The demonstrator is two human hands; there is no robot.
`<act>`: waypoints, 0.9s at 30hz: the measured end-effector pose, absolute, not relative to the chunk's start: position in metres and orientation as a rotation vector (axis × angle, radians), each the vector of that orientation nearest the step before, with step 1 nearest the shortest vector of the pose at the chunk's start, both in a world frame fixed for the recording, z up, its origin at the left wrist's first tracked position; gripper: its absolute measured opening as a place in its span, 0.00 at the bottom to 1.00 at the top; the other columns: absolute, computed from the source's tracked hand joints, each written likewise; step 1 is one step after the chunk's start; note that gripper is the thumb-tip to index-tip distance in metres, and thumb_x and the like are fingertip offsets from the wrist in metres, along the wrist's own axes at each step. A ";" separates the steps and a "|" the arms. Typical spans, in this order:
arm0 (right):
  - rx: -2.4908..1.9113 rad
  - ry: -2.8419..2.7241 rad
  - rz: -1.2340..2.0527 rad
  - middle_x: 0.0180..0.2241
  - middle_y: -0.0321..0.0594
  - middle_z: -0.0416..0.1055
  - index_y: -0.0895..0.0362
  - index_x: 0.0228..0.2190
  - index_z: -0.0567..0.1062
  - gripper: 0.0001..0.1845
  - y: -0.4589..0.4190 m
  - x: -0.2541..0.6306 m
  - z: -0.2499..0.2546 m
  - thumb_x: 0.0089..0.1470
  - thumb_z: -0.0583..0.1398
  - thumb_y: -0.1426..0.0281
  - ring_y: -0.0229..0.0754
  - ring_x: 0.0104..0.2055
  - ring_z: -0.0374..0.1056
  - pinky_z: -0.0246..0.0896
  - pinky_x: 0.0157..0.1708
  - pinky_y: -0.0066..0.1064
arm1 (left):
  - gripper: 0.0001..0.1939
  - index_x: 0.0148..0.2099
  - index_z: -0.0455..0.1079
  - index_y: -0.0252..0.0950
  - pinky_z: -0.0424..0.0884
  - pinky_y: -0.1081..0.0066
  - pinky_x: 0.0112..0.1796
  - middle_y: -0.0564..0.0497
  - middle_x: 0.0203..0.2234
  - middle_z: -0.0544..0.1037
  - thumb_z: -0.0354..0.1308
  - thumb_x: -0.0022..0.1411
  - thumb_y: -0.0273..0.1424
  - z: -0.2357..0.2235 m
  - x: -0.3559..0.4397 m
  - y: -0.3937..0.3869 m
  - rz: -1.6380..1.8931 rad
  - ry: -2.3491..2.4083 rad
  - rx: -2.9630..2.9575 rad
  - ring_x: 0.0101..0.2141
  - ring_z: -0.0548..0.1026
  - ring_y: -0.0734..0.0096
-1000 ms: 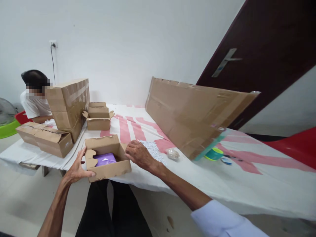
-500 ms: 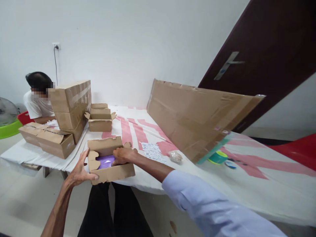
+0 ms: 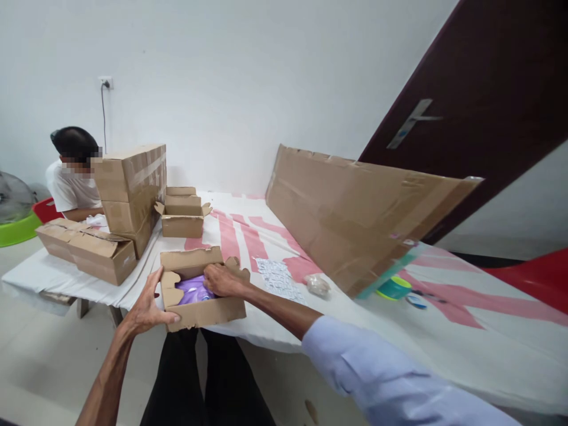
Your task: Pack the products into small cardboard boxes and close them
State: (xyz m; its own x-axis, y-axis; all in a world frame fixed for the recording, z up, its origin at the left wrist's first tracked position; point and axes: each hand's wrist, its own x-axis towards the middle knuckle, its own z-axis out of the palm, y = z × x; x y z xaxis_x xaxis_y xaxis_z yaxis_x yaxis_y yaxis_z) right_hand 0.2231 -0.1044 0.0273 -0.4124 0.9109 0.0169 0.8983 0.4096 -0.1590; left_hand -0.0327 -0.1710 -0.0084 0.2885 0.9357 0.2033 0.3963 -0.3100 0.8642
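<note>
An open cardboard box (image 3: 213,313) with raised flaps sits at the near edge of the table. My left hand (image 3: 148,307) grips its left end, thumb on the near wall and fingers along the outer side. Inside lies a shiny purple plastic bag (image 3: 190,291), its surface wrinkled. My right hand (image 3: 222,280) reaches in from the right with curled fingers closed on the bag; the fingertips are partly hidden.
Another open box (image 3: 181,225) stands behind, left of centre. Stacked boxes (image 3: 133,189) and low closed boxes (image 3: 89,251) are at left, near a seated person (image 3: 73,183). A large cardboard sheet (image 3: 355,207) leans at right, by tape rolls (image 3: 394,287), a label sheet (image 3: 277,278) and a small clear packet (image 3: 317,284).
My right hand has risen slightly within the box, and the purple bag has become more wrinkled under it. My left hand keeps its hold on the box end. The view has shifted a little.
</note>
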 end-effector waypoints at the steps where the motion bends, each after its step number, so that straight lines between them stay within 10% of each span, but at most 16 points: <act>1: -1.645 -2.538 0.179 0.37 0.48 0.81 0.57 0.32 0.79 0.07 -0.108 0.224 0.032 0.62 0.60 0.73 0.47 0.40 0.76 0.62 0.40 0.33 | 0.67 0.79 0.44 0.45 0.66 0.46 0.63 0.38 0.75 0.51 0.77 0.45 0.46 -0.009 -0.033 -0.171 0.969 1.196 1.852 0.71 0.56 0.36; 12: -1.438 -2.083 0.190 0.30 0.38 0.71 0.53 0.26 0.68 0.08 -0.118 0.283 0.080 0.57 0.56 0.75 0.41 0.33 0.65 0.56 0.35 0.31 | 0.67 0.79 0.46 0.41 0.65 0.44 0.64 0.36 0.71 0.60 0.78 0.44 0.44 -0.021 -0.034 -0.140 1.028 1.221 1.972 0.69 0.61 0.37; 19: -1.021 -1.677 0.710 0.24 0.32 0.64 0.53 0.24 0.67 0.12 -0.126 0.300 0.100 0.55 0.60 0.62 0.38 0.27 0.63 0.59 0.28 0.30 | 0.48 0.72 0.63 0.41 0.74 0.51 0.54 0.37 0.69 0.65 0.73 0.52 0.47 0.004 -0.024 -0.143 1.318 1.374 1.919 0.65 0.67 0.41; 27: -0.763 -1.525 0.570 0.44 0.44 0.74 0.52 0.28 0.71 0.12 -0.150 0.256 0.087 0.58 0.63 0.59 0.48 0.49 0.71 0.71 0.42 0.36 | 0.42 0.64 0.70 0.36 0.73 0.71 0.29 0.43 0.46 0.83 0.76 0.51 0.45 0.057 0.013 -0.164 1.219 0.896 1.509 0.36 0.81 0.60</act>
State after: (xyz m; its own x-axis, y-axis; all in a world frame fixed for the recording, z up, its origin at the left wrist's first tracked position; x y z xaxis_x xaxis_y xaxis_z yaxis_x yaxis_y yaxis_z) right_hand 0.2563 -0.1498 0.0873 -0.0045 0.7499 0.6615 0.1318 0.6562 -0.7430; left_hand 0.0128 -0.1638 0.0570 0.2299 0.9364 0.2652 -0.0265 -0.2664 0.9635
